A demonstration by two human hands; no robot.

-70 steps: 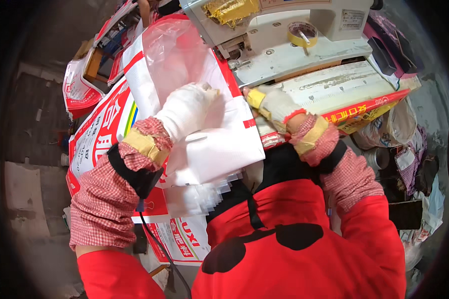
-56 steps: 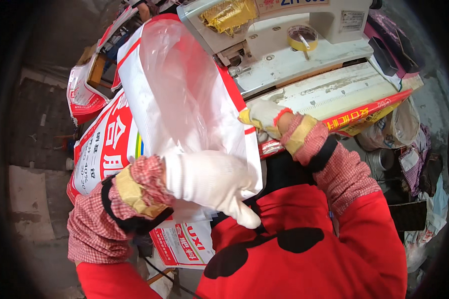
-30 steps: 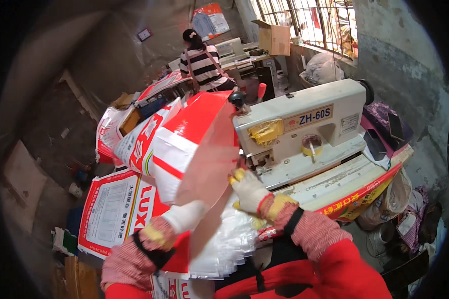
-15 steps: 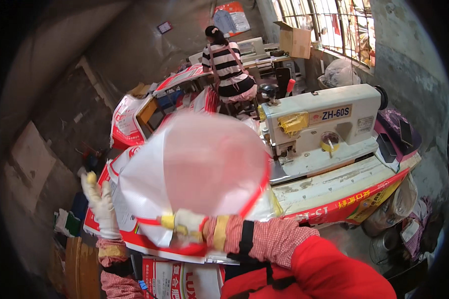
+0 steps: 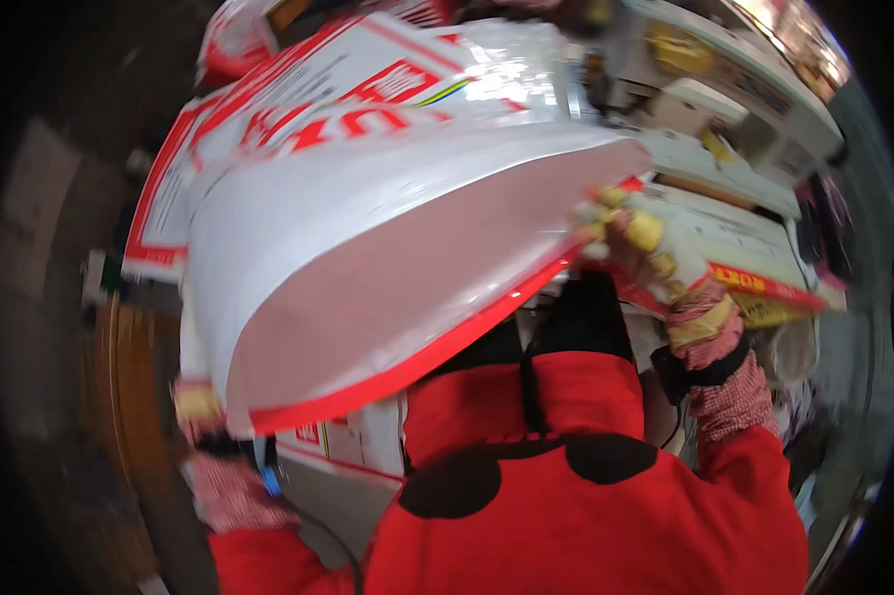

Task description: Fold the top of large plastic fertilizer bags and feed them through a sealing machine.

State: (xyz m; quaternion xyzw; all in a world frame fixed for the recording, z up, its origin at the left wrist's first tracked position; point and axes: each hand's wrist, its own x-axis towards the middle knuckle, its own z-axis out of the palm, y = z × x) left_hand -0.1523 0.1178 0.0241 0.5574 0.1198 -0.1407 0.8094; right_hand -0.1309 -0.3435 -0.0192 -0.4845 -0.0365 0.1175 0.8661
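Head view: before your lap gapes a white-and-red bag [image 5: 397, 288], its rim gripped at the right by your gloved right hand [image 5: 657, 243]; your left hand [image 5: 191, 337] is mostly hidden behind it, its grip impossible to tell. Beyond lie printed sacks [image 5: 377, 74] and, rightward, a pale worktable [image 5: 729, 233], sewing machine [image 5: 769, 94] and bright window [image 5: 799, 35].

Left hand [image 5: 191, 337] mostly hidden behind the open bag [image 5: 397, 273]; sewing machine [image 5: 764, 99] blurred; window [image 5: 802, 38] cut off above.
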